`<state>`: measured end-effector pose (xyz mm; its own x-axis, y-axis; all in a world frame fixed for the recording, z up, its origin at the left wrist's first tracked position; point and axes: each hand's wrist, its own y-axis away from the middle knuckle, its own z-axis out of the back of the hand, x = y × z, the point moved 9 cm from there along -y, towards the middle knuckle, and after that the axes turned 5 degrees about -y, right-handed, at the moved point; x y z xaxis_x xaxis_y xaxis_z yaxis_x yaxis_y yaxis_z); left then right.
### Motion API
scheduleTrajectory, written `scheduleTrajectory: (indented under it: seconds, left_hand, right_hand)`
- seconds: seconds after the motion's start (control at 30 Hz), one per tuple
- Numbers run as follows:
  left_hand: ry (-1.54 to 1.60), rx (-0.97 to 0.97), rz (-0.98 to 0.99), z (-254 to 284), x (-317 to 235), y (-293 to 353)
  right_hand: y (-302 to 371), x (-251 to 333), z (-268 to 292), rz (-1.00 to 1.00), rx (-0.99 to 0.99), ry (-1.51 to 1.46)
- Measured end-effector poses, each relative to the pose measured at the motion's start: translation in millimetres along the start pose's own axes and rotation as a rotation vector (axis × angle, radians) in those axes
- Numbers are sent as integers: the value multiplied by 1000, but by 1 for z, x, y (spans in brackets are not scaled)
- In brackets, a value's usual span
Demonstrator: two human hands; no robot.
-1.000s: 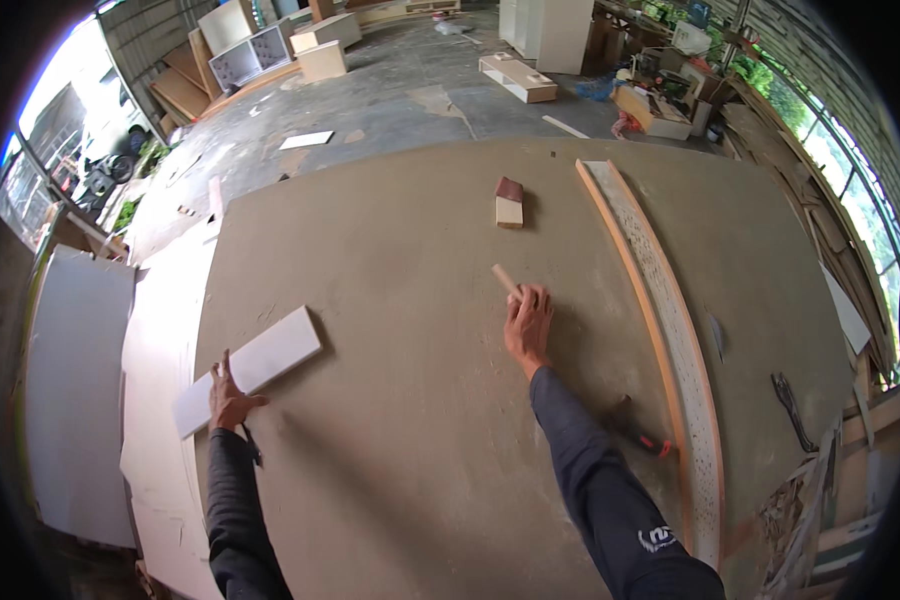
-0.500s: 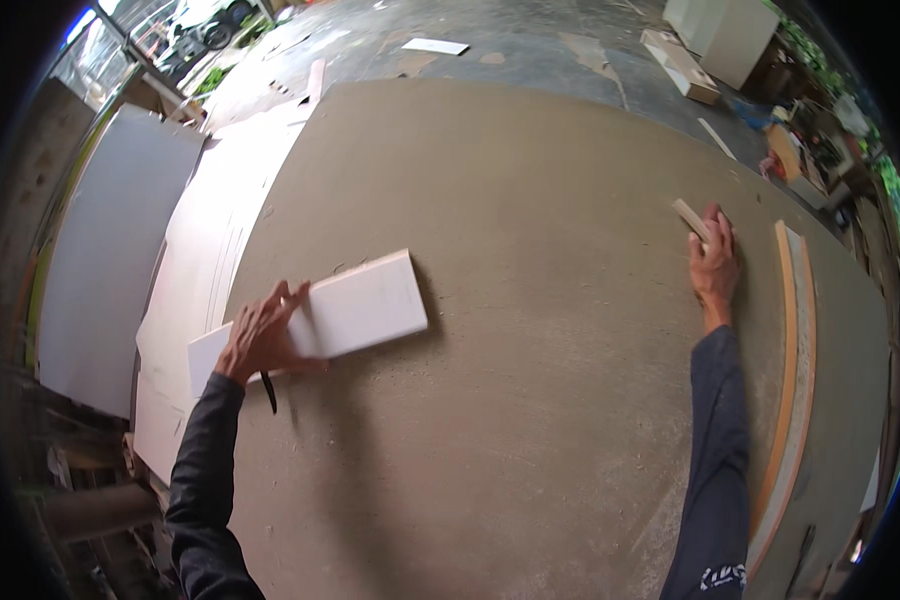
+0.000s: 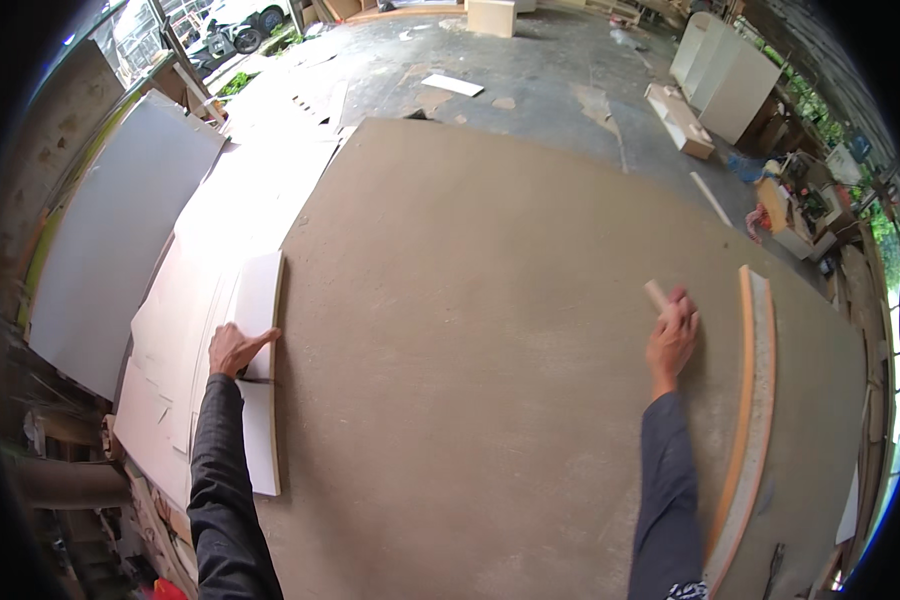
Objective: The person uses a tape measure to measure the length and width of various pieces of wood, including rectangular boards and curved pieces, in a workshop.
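Note:
A long, narrow white board [image 3: 260, 430] lies along the left side of the brown tabletop [image 3: 470, 400]. My left hand [image 3: 236, 350] spans the board near its middle, with the thumb on its right edge and the fingers toward its left side. Below that hand, by the wrist, a thin dark thing shows that I cannot make out. On the right half of the table, my right hand [image 3: 674, 335] is closed around a short piece of light wood [image 3: 656, 295], one end of which sticks out past the fingers.
A long strip with orange-brown edges [image 3: 745, 400] lies right of my right arm. White sheets [image 3: 175, 330] border the table on the left, beside a leaning white panel [image 3: 120, 240]. Beyond the table, a white scrap [image 3: 452, 85], an open box [image 3: 678, 120] and a pale cabinet [image 3: 725, 80] stand or lie on the floor.
My left hand has turned the white board from slanting across the table to lengthwise and moved it to the left side. My right hand, still holding the wood piece, appears lower and further left.

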<state>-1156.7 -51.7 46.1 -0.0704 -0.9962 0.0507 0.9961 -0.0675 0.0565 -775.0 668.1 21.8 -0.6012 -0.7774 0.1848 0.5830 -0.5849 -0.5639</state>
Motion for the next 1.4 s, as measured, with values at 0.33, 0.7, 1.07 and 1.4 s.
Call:
scheduleTrajectory:
  seconds: [0.33,0.7,1.07,1.4]
  left_hand:
    - [-193,-9,-131,-69,114,131]
    - [-22,-102,-74,-26,187,285]
    - [1407,1181,137,-57,-65,597]
    - [1776,838,73,-52,-54,734]
  right_hand:
    - [211,73,147,-8,164,-291]
    - [420,184,304,-134,358,-682]
    - [454,257,371,62,287,-1194]
    - [556,219,447,138,427,-1482]
